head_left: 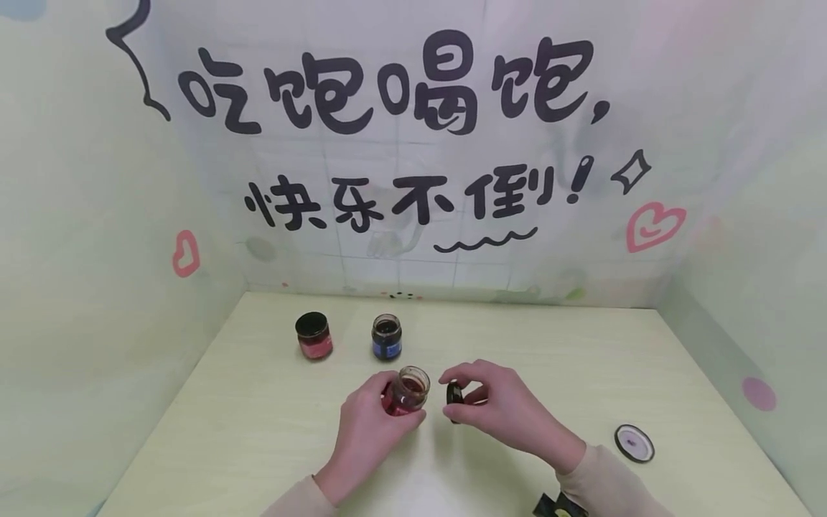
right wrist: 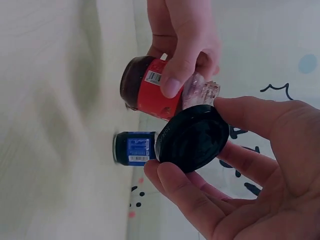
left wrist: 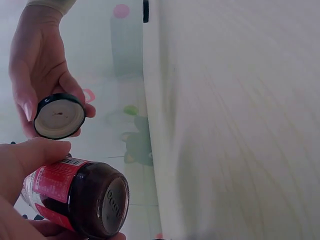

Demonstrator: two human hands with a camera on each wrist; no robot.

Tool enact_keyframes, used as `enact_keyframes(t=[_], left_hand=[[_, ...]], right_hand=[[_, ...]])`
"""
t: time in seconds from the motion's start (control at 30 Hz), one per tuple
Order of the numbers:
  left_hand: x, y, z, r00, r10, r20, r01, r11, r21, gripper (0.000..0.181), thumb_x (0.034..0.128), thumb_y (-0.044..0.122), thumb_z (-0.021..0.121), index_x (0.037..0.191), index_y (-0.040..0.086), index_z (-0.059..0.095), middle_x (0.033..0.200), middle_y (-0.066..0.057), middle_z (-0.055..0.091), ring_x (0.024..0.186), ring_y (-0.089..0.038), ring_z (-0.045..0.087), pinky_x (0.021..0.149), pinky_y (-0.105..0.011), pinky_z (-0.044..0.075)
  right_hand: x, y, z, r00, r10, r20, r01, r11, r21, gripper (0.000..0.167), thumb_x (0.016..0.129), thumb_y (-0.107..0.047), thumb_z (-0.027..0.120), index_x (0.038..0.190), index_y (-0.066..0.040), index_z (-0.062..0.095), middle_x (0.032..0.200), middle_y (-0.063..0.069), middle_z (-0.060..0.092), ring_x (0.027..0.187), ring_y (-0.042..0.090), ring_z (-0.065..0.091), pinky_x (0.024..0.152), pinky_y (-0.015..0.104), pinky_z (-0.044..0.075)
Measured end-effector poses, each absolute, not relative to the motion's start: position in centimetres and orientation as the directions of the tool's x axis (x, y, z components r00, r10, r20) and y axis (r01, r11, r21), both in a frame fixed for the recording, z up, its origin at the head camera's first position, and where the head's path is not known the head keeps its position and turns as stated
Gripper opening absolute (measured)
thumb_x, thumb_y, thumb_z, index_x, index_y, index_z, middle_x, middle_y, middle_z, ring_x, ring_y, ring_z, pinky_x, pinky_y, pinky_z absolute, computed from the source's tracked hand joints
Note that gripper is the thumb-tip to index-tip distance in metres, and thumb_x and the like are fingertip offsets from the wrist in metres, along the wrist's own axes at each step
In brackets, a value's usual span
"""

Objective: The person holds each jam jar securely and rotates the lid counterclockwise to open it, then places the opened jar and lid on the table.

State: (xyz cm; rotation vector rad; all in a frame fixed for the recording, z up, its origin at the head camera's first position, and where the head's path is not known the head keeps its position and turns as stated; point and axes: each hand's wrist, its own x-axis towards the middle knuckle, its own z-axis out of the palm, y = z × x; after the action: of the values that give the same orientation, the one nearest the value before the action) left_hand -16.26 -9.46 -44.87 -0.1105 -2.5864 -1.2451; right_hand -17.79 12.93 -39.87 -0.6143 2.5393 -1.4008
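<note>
My left hand point(head_left: 372, 424) grips a glass jar point(head_left: 405, 391) with a red label and dark red contents; its mouth is uncovered and it leans to the right. In the left wrist view the jar's dark base point(left wrist: 114, 205) faces the camera. Just right of it, my right hand point(head_left: 494, 402) pinches a black jar lid point(head_left: 455, 393) by its rim, held on edge and apart from the jar. The lid's white inside point(left wrist: 60, 117) shows in the left wrist view, its black top point(right wrist: 195, 140) in the right wrist view.
Behind my hands stand a lidded jar point(head_left: 314, 336) with a pinkish-red label and an uncovered jar point(head_left: 387, 337) with a blue label. Another lid point(head_left: 634, 443) lies inside-up at the right. Printed sheets point(head_left: 413, 158) enclose the table point(head_left: 245, 416) at the back and sides.
</note>
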Motion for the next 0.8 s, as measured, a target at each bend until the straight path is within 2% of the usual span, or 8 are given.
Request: enact_keyframes(t=[0.13, 0.37, 0.53, 0.8], left_hand=[[-17.0, -9.3, -44.9, -0.973, -0.06, 0.223, 0.148, 0.58, 0.801, 0.049, 0.0665, 0.027, 0.093, 0.108, 0.017, 0.069, 0.097, 0.005, 0.072, 0.09, -0.012, 0.066, 0.078, -0.037, 0.055], [-18.3, -8.8, -45.4, -0.982, -0.059, 0.181, 0.126, 0.513, 0.849, 0.054, 0.0667, 0.025, 0.093, 0.113, 0.013, 0.069, 0.101, 0.001, 0.073, 0.094, -0.016, 0.067, 0.082, -0.041, 0.055], [-19.0, -8.4, -45.8, -0.981, -0.056, 0.183, 0.129, 0.515, 0.847, 0.054, 0.0667, 0.026, 0.093, 0.113, 0.011, 0.068, 0.102, -0.001, 0.073, 0.094, -0.017, 0.067, 0.083, -0.041, 0.054], [-20.0, -7.9, -46.4, -0.978, -0.062, 0.198, 0.137, 0.521, 0.842, 0.055, 0.0677, 0.024, 0.092, 0.114, 0.008, 0.067, 0.103, -0.005, 0.072, 0.095, -0.022, 0.067, 0.085, -0.044, 0.054]], right_hand=[[-17.7, 13.9, -40.9, -0.903, -0.428, 0.029, -0.247, 0.464, -0.85, 0.029, 0.086, -0.028, 0.081, 0.112, -0.027, 0.07, 0.11, -0.001, 0.065, 0.091, 0.016, 0.071, 0.072, 0.029, 0.058], [-17.6, 15.7, -42.2, -0.925, -0.378, 0.035, -0.243, 0.517, -0.82, 0.026, 0.085, -0.027, 0.082, 0.108, -0.024, 0.069, 0.103, 0.001, 0.068, 0.09, 0.016, 0.071, 0.071, 0.028, 0.057], [-17.6, 16.8, -43.0, -0.943, -0.33, 0.048, -0.244, 0.584, -0.774, 0.024, 0.084, -0.027, 0.083, 0.102, -0.024, 0.068, 0.096, -0.002, 0.069, 0.088, 0.013, 0.07, 0.072, 0.027, 0.056], [-17.2, 19.1, -44.3, -0.964, -0.26, 0.055, -0.217, 0.649, -0.729, 0.023, 0.083, -0.024, 0.084, 0.097, -0.018, 0.067, 0.094, -0.006, 0.07, 0.088, 0.012, 0.068, 0.079, 0.027, 0.057]])
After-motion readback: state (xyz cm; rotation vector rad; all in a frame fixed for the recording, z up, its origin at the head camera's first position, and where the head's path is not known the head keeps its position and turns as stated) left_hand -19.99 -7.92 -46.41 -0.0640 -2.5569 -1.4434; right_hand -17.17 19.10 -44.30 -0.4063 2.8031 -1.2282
